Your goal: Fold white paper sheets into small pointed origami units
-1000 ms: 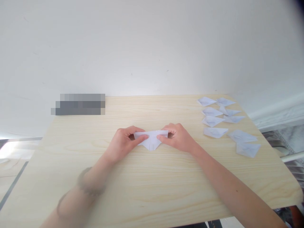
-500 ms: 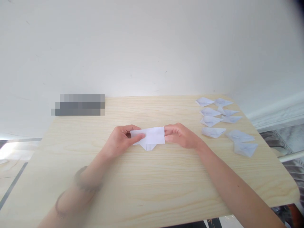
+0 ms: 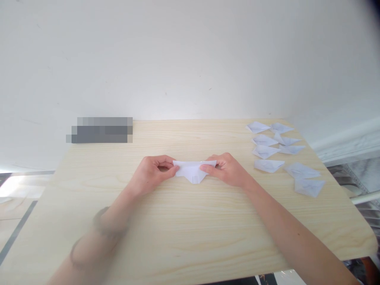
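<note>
A white folded paper (image 3: 192,169) is held just above the middle of the wooden table (image 3: 184,229). Its top edge is long and straight, and a blunt pointed part hangs toward me. My left hand (image 3: 154,172) pinches the paper's left end, thumb in front. At the other end my right hand (image 3: 227,170) is closed on it, with the thumb lying across the front face. The fingers behind the paper are partly hidden.
Several folded paper boats (image 3: 268,165) lie in rows on the table's right side. A dark, pixelated object (image 3: 101,133) stands at the back left, close to the white wall (image 3: 190,59). Dark items (image 3: 267,279) show below the front edge.
The paper's upper flap has been folded, so the strip is narrower and more of the pointed part shows. My right thumb has moved onto its front; my left hand has shifted toward its end.
</note>
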